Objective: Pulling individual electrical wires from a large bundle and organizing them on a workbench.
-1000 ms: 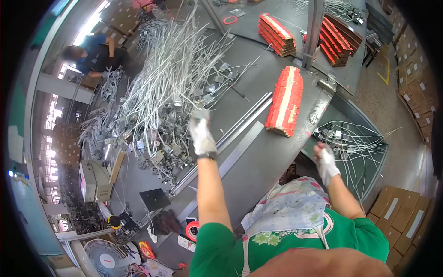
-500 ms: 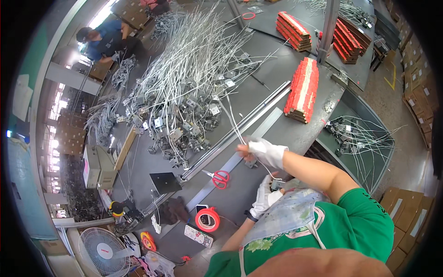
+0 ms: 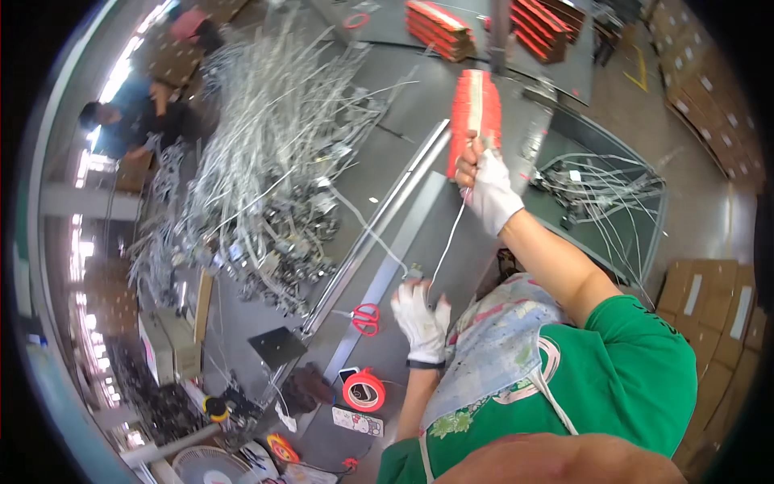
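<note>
Now both gloved hands, left hand [image 3: 421, 319] and right hand [image 3: 488, 189], pinch a thin wire [image 3: 448, 242] tight between them, which could slip if either grip loosens.

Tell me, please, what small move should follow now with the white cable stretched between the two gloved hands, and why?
Probably feed the raised end into the red stack. The right hand pinches the white cable up beside the red stack on the grey table, while the left hand holds the lower end near the red scissors. The cable runs fairly taut between them, so a short reach might suffice.
</note>
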A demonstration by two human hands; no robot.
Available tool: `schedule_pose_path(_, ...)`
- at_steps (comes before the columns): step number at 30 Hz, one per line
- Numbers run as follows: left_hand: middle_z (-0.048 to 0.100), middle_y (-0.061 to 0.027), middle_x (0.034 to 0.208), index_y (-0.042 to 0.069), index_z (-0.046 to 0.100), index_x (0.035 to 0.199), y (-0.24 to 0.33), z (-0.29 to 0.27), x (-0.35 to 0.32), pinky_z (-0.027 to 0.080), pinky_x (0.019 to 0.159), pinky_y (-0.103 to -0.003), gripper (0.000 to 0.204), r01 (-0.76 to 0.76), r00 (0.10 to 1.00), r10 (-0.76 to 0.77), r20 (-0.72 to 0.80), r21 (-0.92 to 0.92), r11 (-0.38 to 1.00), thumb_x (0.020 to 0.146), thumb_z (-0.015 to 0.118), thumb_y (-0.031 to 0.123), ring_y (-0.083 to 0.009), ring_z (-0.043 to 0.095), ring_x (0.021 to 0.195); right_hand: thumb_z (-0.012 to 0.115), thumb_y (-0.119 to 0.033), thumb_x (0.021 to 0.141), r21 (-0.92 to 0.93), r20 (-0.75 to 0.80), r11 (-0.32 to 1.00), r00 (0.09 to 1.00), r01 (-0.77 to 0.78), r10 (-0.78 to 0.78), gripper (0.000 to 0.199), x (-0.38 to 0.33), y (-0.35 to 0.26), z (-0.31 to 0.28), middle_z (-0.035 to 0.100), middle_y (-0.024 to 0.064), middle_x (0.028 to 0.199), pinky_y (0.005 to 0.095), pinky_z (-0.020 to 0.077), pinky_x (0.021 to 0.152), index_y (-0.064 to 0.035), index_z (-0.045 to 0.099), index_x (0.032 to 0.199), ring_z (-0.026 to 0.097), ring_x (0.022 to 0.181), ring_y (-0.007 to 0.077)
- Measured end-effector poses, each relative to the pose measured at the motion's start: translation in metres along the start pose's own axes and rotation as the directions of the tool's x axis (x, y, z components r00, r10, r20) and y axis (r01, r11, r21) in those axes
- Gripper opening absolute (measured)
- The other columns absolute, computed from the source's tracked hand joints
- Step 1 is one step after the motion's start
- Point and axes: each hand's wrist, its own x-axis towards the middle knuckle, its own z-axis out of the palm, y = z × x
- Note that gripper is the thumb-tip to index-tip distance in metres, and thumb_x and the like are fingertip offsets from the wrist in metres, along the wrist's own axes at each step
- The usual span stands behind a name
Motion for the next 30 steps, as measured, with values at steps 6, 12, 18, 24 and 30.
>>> schedule_pose_path(6,0.065,-0.0156,0.084,0.001,0.062,0.102,0.047,0.093,0.067,0.047,0.070,-0.029,0.021,0.128,0.982,-0.028,0.185,-0.556,0.822,0.084,0.055,0.008,-0.0229,0.063,0.076,0.044,-0.026,0.093,-0.001,-0.260,0.984,0.950,0.177,-0.171,0.017,0.032,-0.021,-0.078,0.033,-0.0031,0.056,0.0218,0.0226,0.035,-0.0128,0.048,0.102,0.027,0.042,0.0064)
schedule_pose_path(12,0.065,-0.0162,0.087,0.003,0.063,0.103,0.080,0.150,0.086,0.047,0.071,-0.029,0.022,0.193,0.939,-0.030,0.344,-0.452,0.871,0.083,0.056,0.011,-0.0222,0.064,0.079,0.044,-0.023,0.092,-0.026,-0.503,0.995,0.859,0.094,-0.094,0.015,0.077,-0.054,-0.145,0.036,-0.0034,0.057,0.0209,0.0248,0.037,-0.0126,0.050,0.101,0.028,0.043,0.0066)
schedule_pose_path(18,0.061,-0.0101,0.075,0.002,0.062,0.103,0.104,0.174,0.110,0.046,0.062,-0.027,0.023,0.351,0.867,-0.099,0.489,-0.457,0.817,0.083,0.056,0.010,-0.0165,0.057,0.064,0.053,-0.022,0.088,0.028,-0.449,0.996,0.889,-0.084,0.087,0.022,0.113,-0.077,-0.183,0.043,-0.0007,0.063,0.0203,0.0304,0.041,-0.0075,0.052,0.104,0.038,0.050,0.0073)
schedule_pose_path(24,0.050,-0.0091,0.071,0.001,0.062,0.099,0.101,0.185,0.116,0.043,0.062,-0.029,0.021,0.151,0.930,0.039,0.364,-0.478,0.865,0.079,0.056,0.004,-0.0190,0.052,0.064,0.059,-0.022,0.084,-0.346,-0.440,0.921,0.898,-0.179,0.009,0.029,0.061,-0.087,-0.199,0.058,0.0068,0.083,0.0263,0.0463,0.063,-0.0043,0.052,0.106,0.055,0.069,0.0142)
schedule_pose_path(30,0.058,-0.0116,0.086,0.001,0.062,0.103,0.096,0.194,0.115,0.043,0.076,-0.030,0.025,0.156,0.923,0.042,0.383,-0.471,0.868,0.078,0.057,0.005,-0.0230,0.056,0.083,0.056,-0.019,0.085,-0.411,-0.388,0.830,0.896,-0.377,0.215,0.020,0.024,-0.080,-0.201,0.056,0.0053,0.081,0.0214,0.0481,0.064,-0.0005,0.051,0.091,0.056,0.072,0.0112)
